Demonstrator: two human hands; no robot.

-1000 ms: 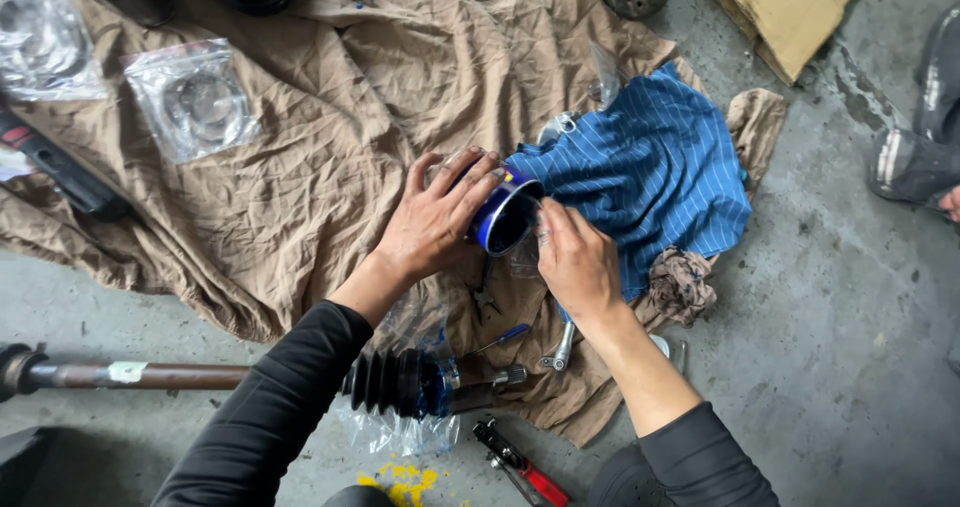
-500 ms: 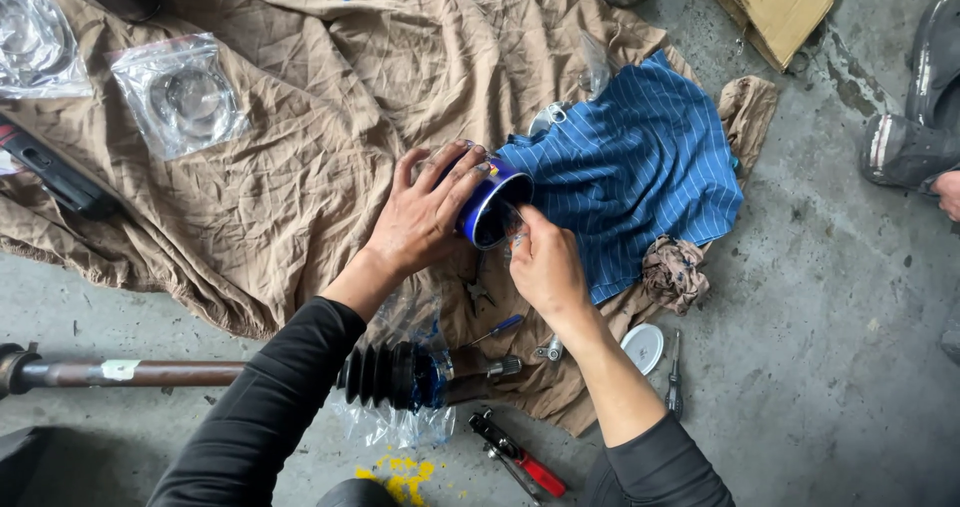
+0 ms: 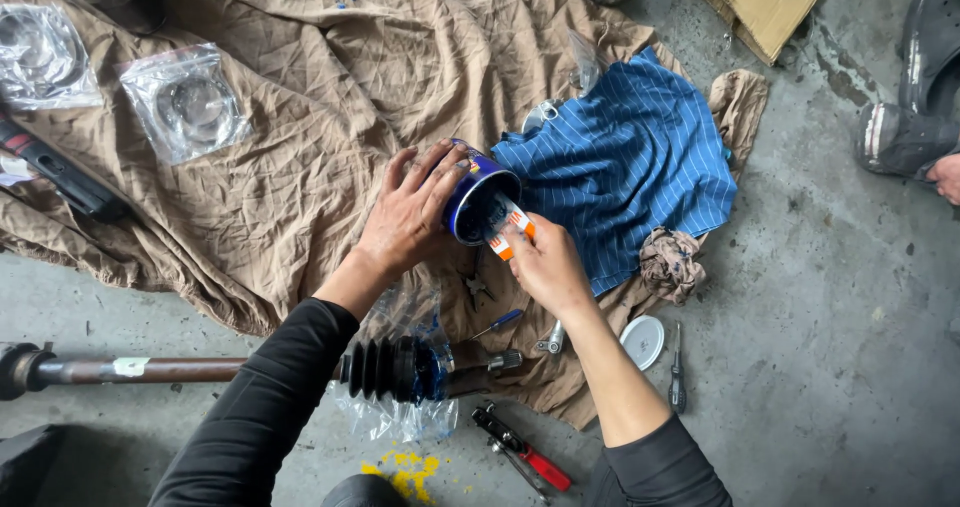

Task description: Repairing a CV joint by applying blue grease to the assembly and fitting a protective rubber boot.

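Note:
My left hand (image 3: pixel 412 213) grips a round blue tin (image 3: pixel 478 205), tilted so its open mouth faces my right hand. My right hand (image 3: pixel 545 263) holds a small flat white and orange card-like scraper (image 3: pixel 510 229) with one end at the tin's mouth. Both hands hover over a crumpled tan cloth (image 3: pixel 300 117) spread on the concrete floor. Beside them lies a blue striped cloth (image 3: pixel 640 157).
A drive shaft (image 3: pixel 150 369) with a black rubber boot (image 3: pixel 385 369) lies near me on clear plastic. Red-handled pliers (image 3: pixel 525 452), small screwdrivers, a white lid (image 3: pixel 642 340), a rag (image 3: pixel 672 263), bagged metal rings (image 3: pixel 190 107), cardboard (image 3: pixel 765 2) and another person's shoe (image 3: pixel 915 77) surround the work.
My right hand, which was against the tin's mouth, now shows the white and orange scraper at the tin's rim. The left hand keeps the tin tilted in the same place.

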